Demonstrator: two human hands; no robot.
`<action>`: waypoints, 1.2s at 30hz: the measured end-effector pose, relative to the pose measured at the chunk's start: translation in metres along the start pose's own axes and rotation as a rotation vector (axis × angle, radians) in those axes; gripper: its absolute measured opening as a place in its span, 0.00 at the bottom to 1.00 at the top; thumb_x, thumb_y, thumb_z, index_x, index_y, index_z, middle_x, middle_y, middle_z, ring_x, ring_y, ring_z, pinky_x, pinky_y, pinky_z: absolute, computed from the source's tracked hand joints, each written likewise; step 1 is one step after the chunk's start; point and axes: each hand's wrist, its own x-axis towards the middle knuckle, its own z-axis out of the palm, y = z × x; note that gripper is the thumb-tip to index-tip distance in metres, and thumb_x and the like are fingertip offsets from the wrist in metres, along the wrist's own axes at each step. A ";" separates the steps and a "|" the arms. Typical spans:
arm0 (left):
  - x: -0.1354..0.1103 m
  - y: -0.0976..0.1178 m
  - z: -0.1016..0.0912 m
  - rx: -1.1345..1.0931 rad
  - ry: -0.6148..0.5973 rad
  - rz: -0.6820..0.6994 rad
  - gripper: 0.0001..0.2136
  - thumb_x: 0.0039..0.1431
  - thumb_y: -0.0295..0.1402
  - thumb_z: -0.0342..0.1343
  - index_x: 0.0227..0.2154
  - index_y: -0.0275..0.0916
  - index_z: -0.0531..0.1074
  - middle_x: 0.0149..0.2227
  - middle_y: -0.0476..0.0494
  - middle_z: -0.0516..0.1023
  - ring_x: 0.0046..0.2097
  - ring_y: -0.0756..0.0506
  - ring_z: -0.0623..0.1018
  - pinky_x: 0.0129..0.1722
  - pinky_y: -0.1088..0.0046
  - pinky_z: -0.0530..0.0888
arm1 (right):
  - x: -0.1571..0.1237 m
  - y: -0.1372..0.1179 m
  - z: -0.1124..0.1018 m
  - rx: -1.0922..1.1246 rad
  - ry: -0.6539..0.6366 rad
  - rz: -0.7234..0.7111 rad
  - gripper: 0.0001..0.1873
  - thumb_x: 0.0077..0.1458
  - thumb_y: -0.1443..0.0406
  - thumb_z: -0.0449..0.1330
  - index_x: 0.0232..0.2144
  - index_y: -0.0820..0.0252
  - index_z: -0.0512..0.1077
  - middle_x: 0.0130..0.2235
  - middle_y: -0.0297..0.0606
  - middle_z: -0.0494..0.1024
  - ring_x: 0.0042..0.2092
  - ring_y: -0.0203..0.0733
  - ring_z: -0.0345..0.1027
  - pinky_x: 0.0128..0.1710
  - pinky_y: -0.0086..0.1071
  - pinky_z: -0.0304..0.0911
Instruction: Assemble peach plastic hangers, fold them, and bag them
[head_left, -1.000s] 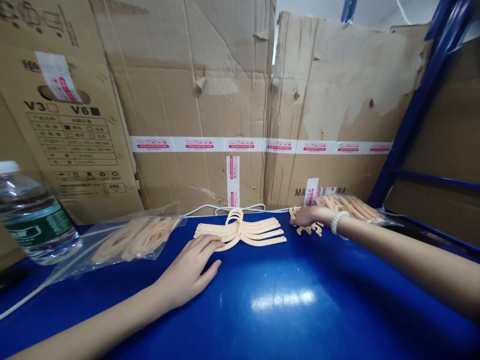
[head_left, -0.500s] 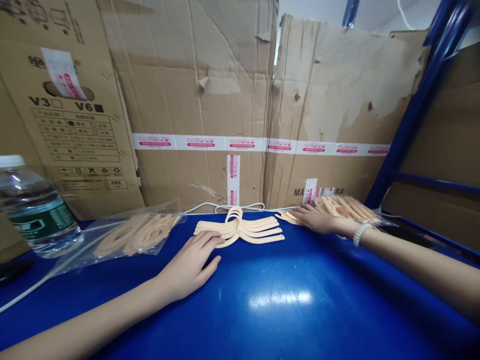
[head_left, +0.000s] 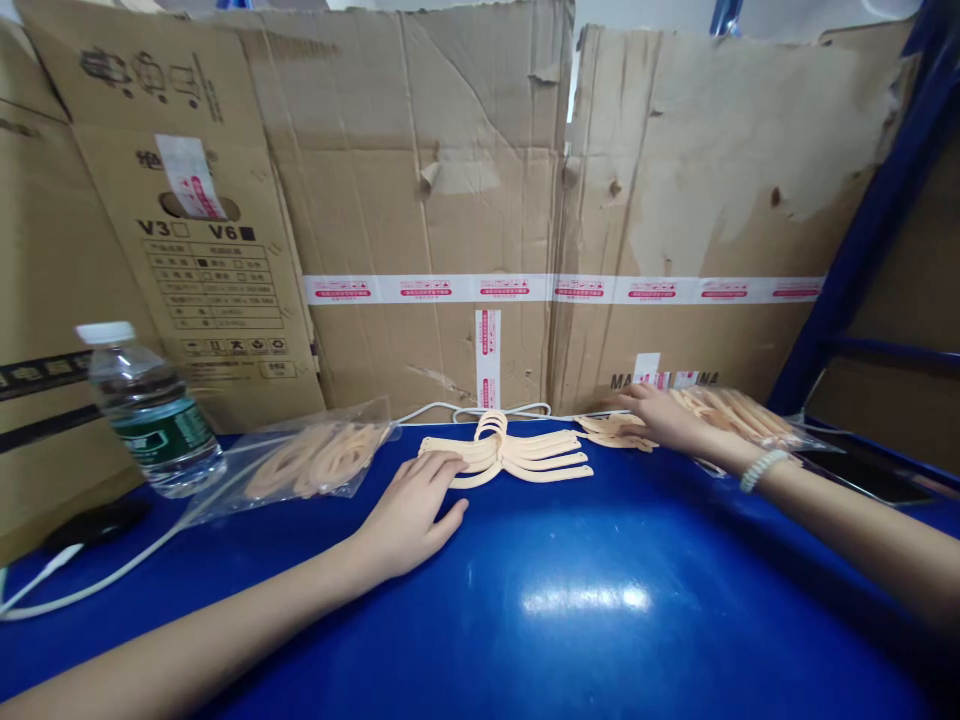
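A fanned stack of several small peach plastic hangers [head_left: 517,455] lies on the blue table [head_left: 585,610] near the back. My left hand [head_left: 416,515] rests flat, fingers stretched, its fingertips touching the stack's left end. My right hand [head_left: 667,418], with a white bead bracelet on the wrist, lies open over a few loose peach hangers [head_left: 607,430] to the right of the stack. Just behind it sits a clear bag of more hangers [head_left: 739,415].
A clear bag of peach hangers [head_left: 315,460] lies at the left, beside a water bottle [head_left: 150,410]. A white cable [head_left: 112,575] runs along the table's left. Worn cardboard boxes [head_left: 450,200] wall the back; a blue rack post [head_left: 877,210] stands at right.
My right hand has slid a little left and flattened onto the loose hangers. The view has shifted so the bottle sits further right. My left hand stays on the stack.
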 end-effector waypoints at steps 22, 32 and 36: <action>0.004 -0.004 0.002 -0.134 0.011 0.003 0.11 0.62 0.26 0.50 0.45 0.37 0.72 0.46 0.36 0.76 0.50 0.38 0.73 0.49 0.55 0.70 | -0.014 -0.024 -0.038 0.282 -0.153 0.008 0.05 0.48 0.64 0.58 0.23 0.57 0.69 0.32 0.41 0.75 0.35 0.47 0.69 0.36 0.36 0.61; 0.001 -0.008 0.000 -0.238 0.046 0.014 0.06 0.61 0.23 0.48 0.35 0.37 0.69 0.39 0.41 0.72 0.40 0.44 0.74 0.41 0.66 0.72 | -0.038 -0.099 -0.049 1.301 -0.004 0.288 0.25 0.41 0.49 0.69 0.33 0.59 0.68 0.31 0.37 0.75 0.28 0.41 0.73 0.29 0.37 0.72; -0.003 -0.001 -0.004 -0.272 0.063 0.005 0.05 0.63 0.24 0.46 0.35 0.39 0.66 0.37 0.43 0.72 0.38 0.44 0.73 0.40 0.65 0.72 | -0.044 -0.124 -0.046 1.492 -0.021 0.457 0.24 0.35 0.53 0.74 0.31 0.63 0.75 0.29 0.39 0.78 0.30 0.41 0.74 0.34 0.37 0.74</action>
